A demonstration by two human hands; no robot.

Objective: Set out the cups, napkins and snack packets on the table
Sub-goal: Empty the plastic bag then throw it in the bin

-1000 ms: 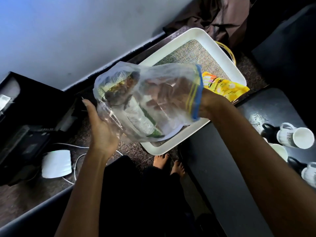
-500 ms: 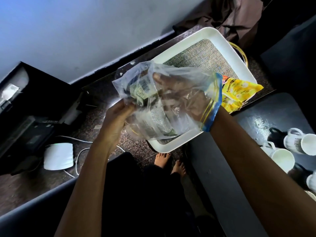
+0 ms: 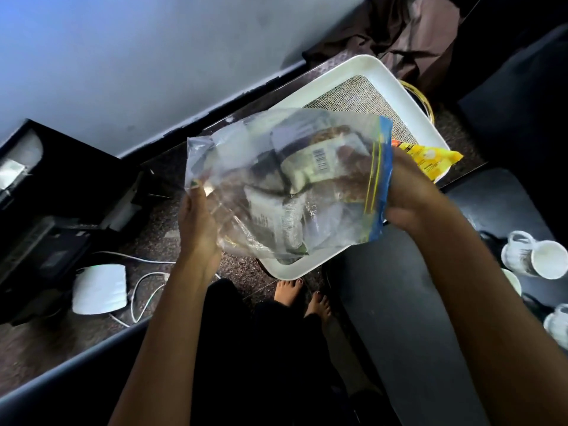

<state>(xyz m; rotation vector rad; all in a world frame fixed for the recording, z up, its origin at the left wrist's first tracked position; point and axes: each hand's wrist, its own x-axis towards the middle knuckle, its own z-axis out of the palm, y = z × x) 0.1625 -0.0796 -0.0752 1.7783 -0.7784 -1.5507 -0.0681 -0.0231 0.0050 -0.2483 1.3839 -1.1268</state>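
Snack packets (image 3: 285, 192) sit inside a clear plastic zip bag (image 3: 325, 229); left hand (image 3: 196, 219) grips its nine o'clock edge, right hand (image 3: 408, 195) pinches the blue zip edge at three o'clock.

A dark table (image 3: 399, 302) occupies the lower right, its top glossy and mostly bare. White cups (image 3: 534, 259) lie at its right edge, at least one tipped on its side with the mouth facing right; others are cut off by the frame. The speckled floor (image 3: 159, 222) carries a white tray (image 3: 396, 87) with a woven liner, a yellow snack packet (image 3: 430, 158) resting over the tray's near corner, a white device (image 3: 100, 289) with cables (image 3: 144, 281), and two bare feet (image 3: 302, 298).
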